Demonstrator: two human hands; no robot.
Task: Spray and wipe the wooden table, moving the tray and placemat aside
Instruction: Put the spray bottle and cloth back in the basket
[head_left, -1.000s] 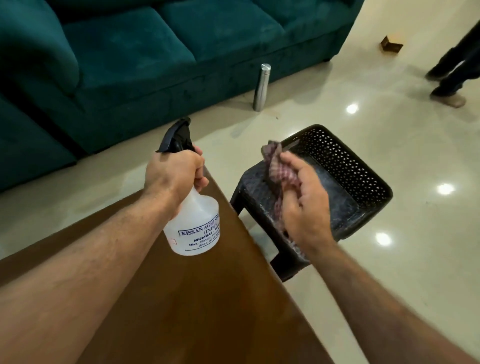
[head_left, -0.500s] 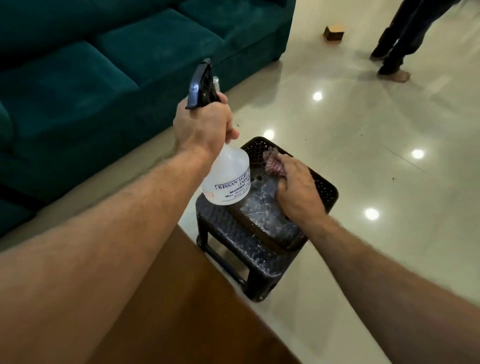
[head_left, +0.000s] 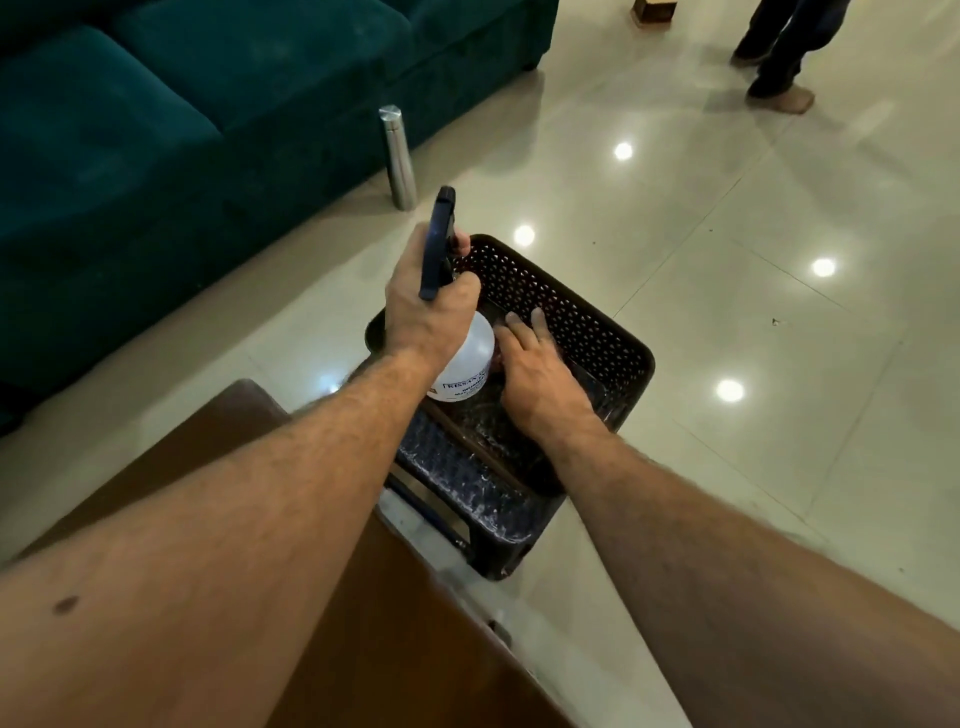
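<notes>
My left hand (head_left: 431, 312) grips the neck of a white spray bottle (head_left: 467, 364) with a dark trigger head, holding it over the near left part of a dark perforated tray (head_left: 582, 322). The tray sits on a dark plastic stool (head_left: 467, 478) beside the wooden table (head_left: 405, 623). Inside the tray, my right hand (head_left: 540, 379) lies with straight fingers. Only a reddish sliver of the cloth (head_left: 497, 358) shows at the hand's left edge; the rest is hidden beneath it. No placemat is in view.
A teal sofa (head_left: 208, 104) runs along the left and back. A steel flask (head_left: 397, 156) stands on the glossy tiled floor in front of it. Another person's legs (head_left: 779, 52) and a small brown box (head_left: 652, 8) are at the far right.
Both hands moved from above the table out over the stool. The right hand carried the cloth down into the tray and flattened onto it. The bottle came lower, over the tray.
</notes>
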